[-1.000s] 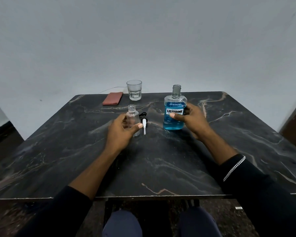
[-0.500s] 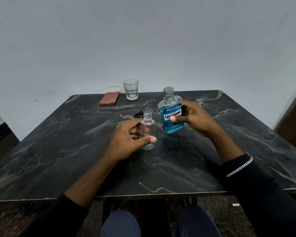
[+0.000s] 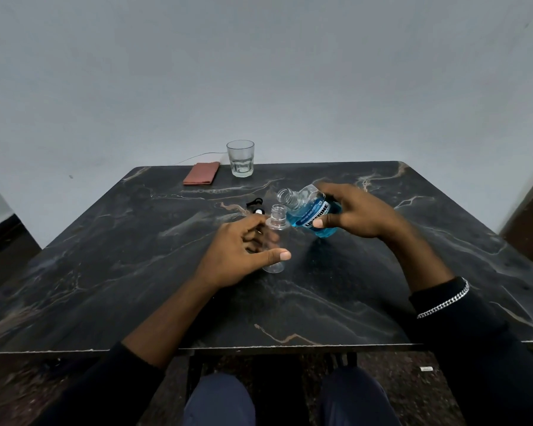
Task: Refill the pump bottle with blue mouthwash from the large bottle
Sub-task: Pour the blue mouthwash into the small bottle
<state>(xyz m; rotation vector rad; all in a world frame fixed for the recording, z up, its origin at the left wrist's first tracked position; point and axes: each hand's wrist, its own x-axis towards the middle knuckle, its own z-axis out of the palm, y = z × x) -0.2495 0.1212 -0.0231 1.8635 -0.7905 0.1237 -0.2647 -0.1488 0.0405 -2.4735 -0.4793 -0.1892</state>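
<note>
Left fingers (image 3: pixel 275 256) wrap pump bottle (image 3: pixel 278 217); right fingers (image 3: pixel 320 223) grip tilted large bottle (image 3: pixel 309 211).

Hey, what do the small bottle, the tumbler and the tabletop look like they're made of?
The small bottle looks like clear plastic, see-through with a threaded neck; the tumbler, thick faceted glass, probably; the tabletop, dark marble or marble-look laminate, pale veins, slight sheen.

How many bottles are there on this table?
2. The small clear pump bottle is held in the left hand; the large blue mouthwash bottle is tilted toward it in the right hand.
</note>
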